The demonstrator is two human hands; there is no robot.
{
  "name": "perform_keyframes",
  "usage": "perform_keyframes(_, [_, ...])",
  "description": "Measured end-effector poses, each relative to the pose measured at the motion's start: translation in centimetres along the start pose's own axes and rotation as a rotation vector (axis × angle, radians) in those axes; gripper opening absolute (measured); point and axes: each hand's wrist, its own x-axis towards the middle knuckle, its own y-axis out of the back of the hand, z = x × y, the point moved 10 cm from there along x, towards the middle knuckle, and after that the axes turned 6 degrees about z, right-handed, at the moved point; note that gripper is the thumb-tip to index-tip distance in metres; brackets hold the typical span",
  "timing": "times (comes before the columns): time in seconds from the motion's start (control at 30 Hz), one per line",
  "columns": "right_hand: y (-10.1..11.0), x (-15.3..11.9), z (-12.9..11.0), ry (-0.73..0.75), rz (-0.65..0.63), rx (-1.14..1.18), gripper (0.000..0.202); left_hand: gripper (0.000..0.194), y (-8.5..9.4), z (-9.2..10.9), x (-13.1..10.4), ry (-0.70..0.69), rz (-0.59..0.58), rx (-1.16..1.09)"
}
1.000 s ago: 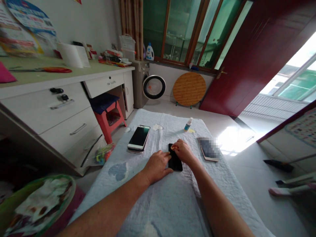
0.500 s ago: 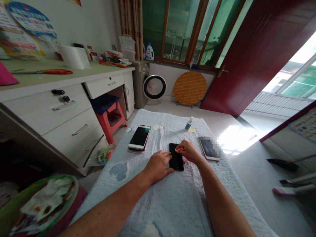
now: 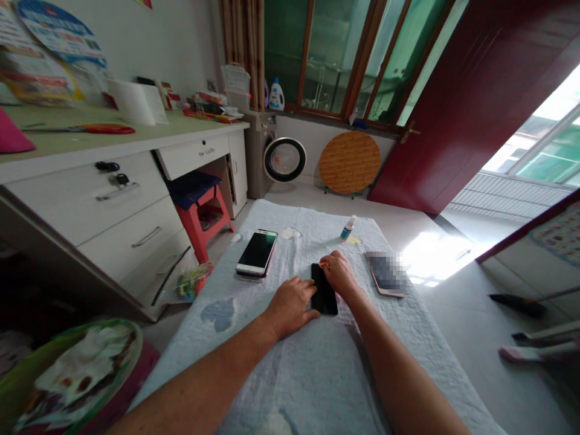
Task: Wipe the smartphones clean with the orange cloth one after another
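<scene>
A black smartphone (image 3: 324, 296) lies flat on the light blue cloth, screen up. My left hand (image 3: 292, 307) holds it steady at its left side, with fingertips on the edge and the thumb by the lower corner. My right hand (image 3: 336, 270) is closed over its top right end, with a small pale orange bit showing at the pinched fingers; what that is I cannot make out. To the left lies a white-framed phone (image 3: 257, 252) on top of another one. At the right is a phone with a pinkish-gold frame (image 3: 385, 275). Beyond stands a small spray bottle (image 3: 347, 228).
The blue cloth (image 3: 272, 386) covers the low surface. A bin (image 3: 136, 362) full of rubbish stands at the lower left. A red stool (image 3: 199, 217) is by the white desk (image 3: 122, 211). Farther back are a washing machine (image 3: 259, 151) with its door open and a round wooden tabletop (image 3: 350, 162).
My right hand has shifted slightly up and toward the phone's top edge, its fingers turned more inward. My left hand and the phone stay in place.
</scene>
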Motion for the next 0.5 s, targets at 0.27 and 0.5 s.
perform_keyframes(0.27, [-0.7,0.1,-4.1,0.180,-0.036,0.011,0.024,0.045,0.1,0.0,0.0,0.011,-0.014,-0.007])
perform_keyframes(0.5, [-0.6,0.3,-3.5,0.195,-0.062,-0.023,0.025,0.048,0.0,-0.2,-0.1,0.025,-0.005,-0.001])
